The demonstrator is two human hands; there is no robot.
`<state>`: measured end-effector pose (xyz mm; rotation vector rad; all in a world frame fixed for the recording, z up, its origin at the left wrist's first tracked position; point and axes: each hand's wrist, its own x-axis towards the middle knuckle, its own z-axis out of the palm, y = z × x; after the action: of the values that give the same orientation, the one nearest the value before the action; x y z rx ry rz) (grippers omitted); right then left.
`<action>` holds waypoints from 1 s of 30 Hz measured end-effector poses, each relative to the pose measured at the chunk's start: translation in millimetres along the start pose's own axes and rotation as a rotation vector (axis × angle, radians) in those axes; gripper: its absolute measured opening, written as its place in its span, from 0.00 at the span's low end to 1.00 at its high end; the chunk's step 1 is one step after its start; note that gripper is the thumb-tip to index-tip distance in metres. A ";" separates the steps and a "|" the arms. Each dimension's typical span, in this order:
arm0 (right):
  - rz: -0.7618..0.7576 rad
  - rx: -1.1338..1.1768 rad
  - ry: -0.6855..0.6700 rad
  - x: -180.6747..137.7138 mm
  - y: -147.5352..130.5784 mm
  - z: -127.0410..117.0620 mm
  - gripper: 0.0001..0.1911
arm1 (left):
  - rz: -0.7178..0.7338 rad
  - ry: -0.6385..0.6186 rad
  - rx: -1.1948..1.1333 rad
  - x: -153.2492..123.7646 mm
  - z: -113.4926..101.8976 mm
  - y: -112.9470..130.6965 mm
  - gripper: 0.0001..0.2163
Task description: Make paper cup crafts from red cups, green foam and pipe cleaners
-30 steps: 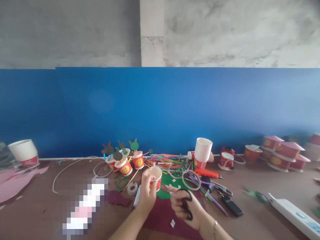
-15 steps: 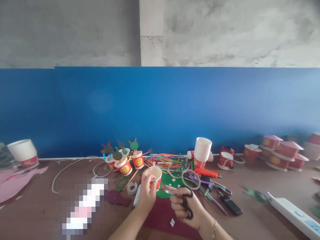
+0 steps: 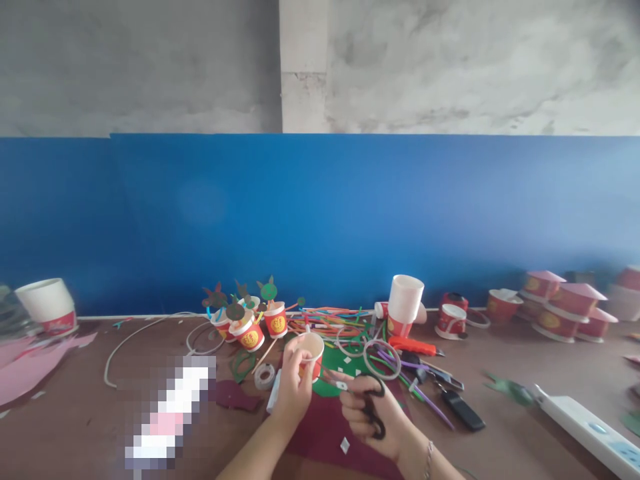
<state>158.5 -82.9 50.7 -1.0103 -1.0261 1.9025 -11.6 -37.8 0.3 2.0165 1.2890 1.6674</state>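
My left hand (image 3: pixel 294 390) grips a small red paper cup (image 3: pixel 312 352) with a white inside, held just above the table. My right hand (image 3: pixel 373 417) holds black-handled scissors (image 3: pixel 369 400), fingers through the loops, blades pointing left at the cup's lower side. Beneath both hands lie a dark red sheet (image 3: pixel 325 433) and a green round piece (image 3: pixel 340 373).
Decorated red cups with green cut-outs (image 3: pixel 250 320) stand behind, beside a pile of coloured straws (image 3: pixel 333 320), white rings (image 3: pixel 383 359), a stack of white cups (image 3: pixel 404 307), an orange cutter (image 3: pixel 415 347), tape roll (image 3: pixel 264 377), black remote (image 3: pixel 463 410). More red cups (image 3: pixel 560 303) at right, a white power strip (image 3: pixel 585 423), pink paper (image 3: pixel 30 367) at left.
The scissors and my right hand have shifted very slightly toward the cup. My left hand keeps the cup in the same place.
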 end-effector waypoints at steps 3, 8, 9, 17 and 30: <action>-0.026 -0.071 0.016 0.6 1.0 -0.1 0.26 | 0.000 0.004 0.005 -0.3 0.4 -0.5 0.07; -0.385 -1.080 0.250 -1.2 17.2 3.3 0.37 | -0.011 -0.005 0.002 -0.7 0.9 -0.8 0.07; -0.437 -1.212 0.277 -1.5 19.6 3.1 0.40 | -0.011 -0.004 -0.006 -0.6 1.0 -0.6 0.06; -0.303 -0.724 0.168 1.0 13.0 9.0 0.35 | 0.027 0.002 -0.017 1.9 1.7 -0.3 0.06; -0.188 -0.546 0.164 -0.4 9.9 3.2 0.30 | 0.048 0.000 -0.003 0.6 2.6 -4.3 0.06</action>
<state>153.5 -88.2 43.3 -1.2913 -1.5241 1.3866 -11.4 -33.9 -2.9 2.0612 1.2471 1.6885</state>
